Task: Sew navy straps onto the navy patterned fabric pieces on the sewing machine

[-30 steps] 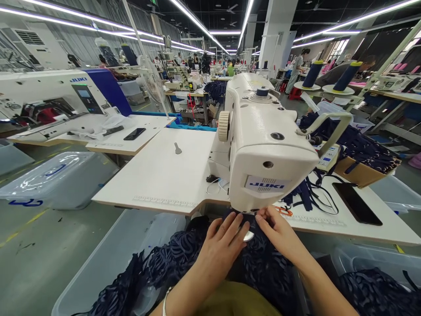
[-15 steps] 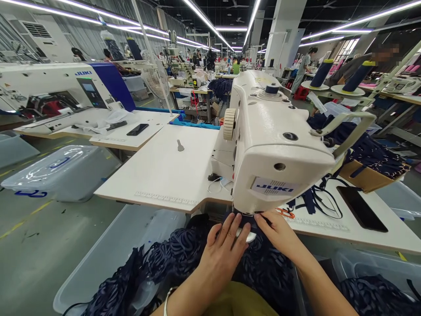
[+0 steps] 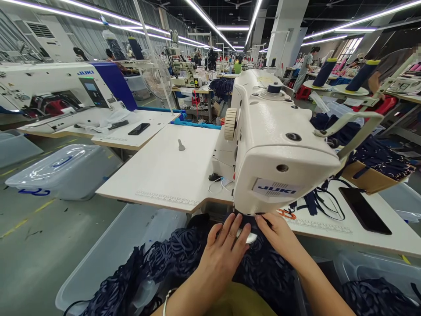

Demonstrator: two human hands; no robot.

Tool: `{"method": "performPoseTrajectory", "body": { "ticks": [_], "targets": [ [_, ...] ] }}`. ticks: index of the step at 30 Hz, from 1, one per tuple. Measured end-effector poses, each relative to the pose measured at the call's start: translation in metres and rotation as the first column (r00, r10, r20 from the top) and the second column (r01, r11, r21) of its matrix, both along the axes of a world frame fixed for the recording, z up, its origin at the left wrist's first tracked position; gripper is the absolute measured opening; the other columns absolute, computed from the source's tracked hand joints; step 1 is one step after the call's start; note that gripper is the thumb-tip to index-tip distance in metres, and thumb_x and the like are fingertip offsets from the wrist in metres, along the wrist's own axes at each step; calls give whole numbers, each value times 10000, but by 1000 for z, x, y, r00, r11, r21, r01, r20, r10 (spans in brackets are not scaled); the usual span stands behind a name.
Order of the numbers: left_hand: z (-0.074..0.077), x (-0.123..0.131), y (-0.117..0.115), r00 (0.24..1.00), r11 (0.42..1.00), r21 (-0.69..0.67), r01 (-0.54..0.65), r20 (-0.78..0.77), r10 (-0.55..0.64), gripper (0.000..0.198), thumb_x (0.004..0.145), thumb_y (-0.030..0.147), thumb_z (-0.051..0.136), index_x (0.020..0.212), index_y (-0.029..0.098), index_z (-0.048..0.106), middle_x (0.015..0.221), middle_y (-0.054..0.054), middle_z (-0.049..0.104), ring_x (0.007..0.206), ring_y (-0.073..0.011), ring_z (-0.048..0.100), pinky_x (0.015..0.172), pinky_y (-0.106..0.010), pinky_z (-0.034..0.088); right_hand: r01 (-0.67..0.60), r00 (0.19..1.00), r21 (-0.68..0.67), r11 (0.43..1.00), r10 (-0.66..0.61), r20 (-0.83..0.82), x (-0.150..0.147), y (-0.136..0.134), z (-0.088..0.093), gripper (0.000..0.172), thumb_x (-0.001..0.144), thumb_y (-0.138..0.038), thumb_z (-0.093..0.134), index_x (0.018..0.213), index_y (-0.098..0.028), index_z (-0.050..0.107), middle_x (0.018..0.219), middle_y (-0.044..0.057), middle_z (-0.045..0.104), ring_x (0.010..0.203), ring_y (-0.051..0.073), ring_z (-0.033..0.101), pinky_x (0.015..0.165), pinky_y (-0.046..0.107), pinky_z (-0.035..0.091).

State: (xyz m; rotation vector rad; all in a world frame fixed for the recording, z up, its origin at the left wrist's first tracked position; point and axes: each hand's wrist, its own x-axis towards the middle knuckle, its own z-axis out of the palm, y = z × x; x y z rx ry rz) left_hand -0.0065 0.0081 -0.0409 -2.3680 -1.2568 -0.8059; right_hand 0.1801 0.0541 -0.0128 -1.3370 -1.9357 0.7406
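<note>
At the front of a white JUKI sewing machine (image 3: 286, 162), my left hand (image 3: 225, 248) lies with its fingers stretched out and spread over dark navy fabric (image 3: 255, 227). Its fingertips rest near the needle area, which the machine head mostly hides. My right hand (image 3: 278, 232) is on the other side, thumb and finger closed on the fabric's edge. A small white curved part (image 3: 251, 238) shows between the hands, partly covered by my left fingers. Beneath my forearms are heaped navy straps (image 3: 174, 250).
A clear plastic bin (image 3: 98, 250) stands below the table's left side. On the white table (image 3: 158, 162) lies a small grey metal piece (image 3: 180, 145). To the right are an orange clip (image 3: 287, 214), a black phone (image 3: 365, 210) and a cardboard box (image 3: 368, 177) of navy fabric.
My hands keep almost the same place on the fabric. The view has shifted slightly. At the far right, a person in the background has moved partly out of sight.
</note>
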Motion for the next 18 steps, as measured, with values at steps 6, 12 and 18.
{"method": "performPoseTrajectory", "body": {
  "ticks": [6,12,18],
  "targets": [
    [0,1,-1,1000,1000,-21,-8,21,8,344,945,325,536,1272,222,569,1356,-79,553,1270,-200,487,1093,-335,212,7,1000,-28,1000,-7,-17,1,-2,-3,260,946,-315,429,771,-218,594,810,58,601,861,219,573,784,331,476],
    [-2,3,-2,997,1000,4,-27,76,26,318,948,317,526,1242,212,591,1334,-84,573,1244,-206,515,1066,-331,253,14,999,3,1000,-14,-40,-2,2,-11,243,929,-297,455,767,-208,612,842,65,608,874,221,575,801,334,471],
    [-6,-8,3,998,998,67,17,53,-20,394,947,312,513,1324,199,525,1342,-109,561,1171,-235,567,979,-350,328,-39,991,45,998,45,-126,-7,3,-6,243,947,-238,411,933,-206,651,894,40,578,899,181,559,820,289,452]
  ]
}}
